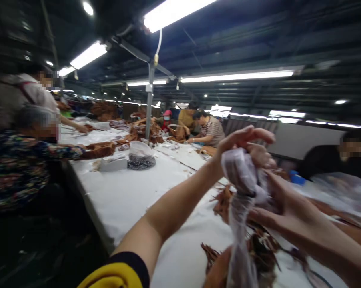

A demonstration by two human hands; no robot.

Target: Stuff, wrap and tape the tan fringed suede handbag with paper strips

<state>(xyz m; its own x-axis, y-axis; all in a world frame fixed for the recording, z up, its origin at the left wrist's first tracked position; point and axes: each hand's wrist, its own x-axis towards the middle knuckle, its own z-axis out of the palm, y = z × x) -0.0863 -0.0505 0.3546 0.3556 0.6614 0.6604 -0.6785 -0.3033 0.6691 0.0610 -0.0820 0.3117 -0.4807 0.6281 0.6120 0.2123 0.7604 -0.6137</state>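
A translucent white plastic bag (240,176), bunched and twisted, is stretched down in front of me. My left hand (246,146) comes in from the lower left in a yellow sleeve. Its fingers curl over the bag's gathered top, the index finger sticking out. From the right, my right hand (278,196) closes around the same bunched plastic just below, thumb toward me. The lower part of the bag hangs over brown strips of material (262,248) on the white table (129,192). Motion blurs the fingertips slightly.
A clear container with dark small pieces (141,157) stands on the table near a white tray (112,164). Brown material lies in heaps (100,150) farther back. Co-workers sit at left and beyond the metal post (149,104). Clear plastic (345,192) and a blue object (297,178) lie right.
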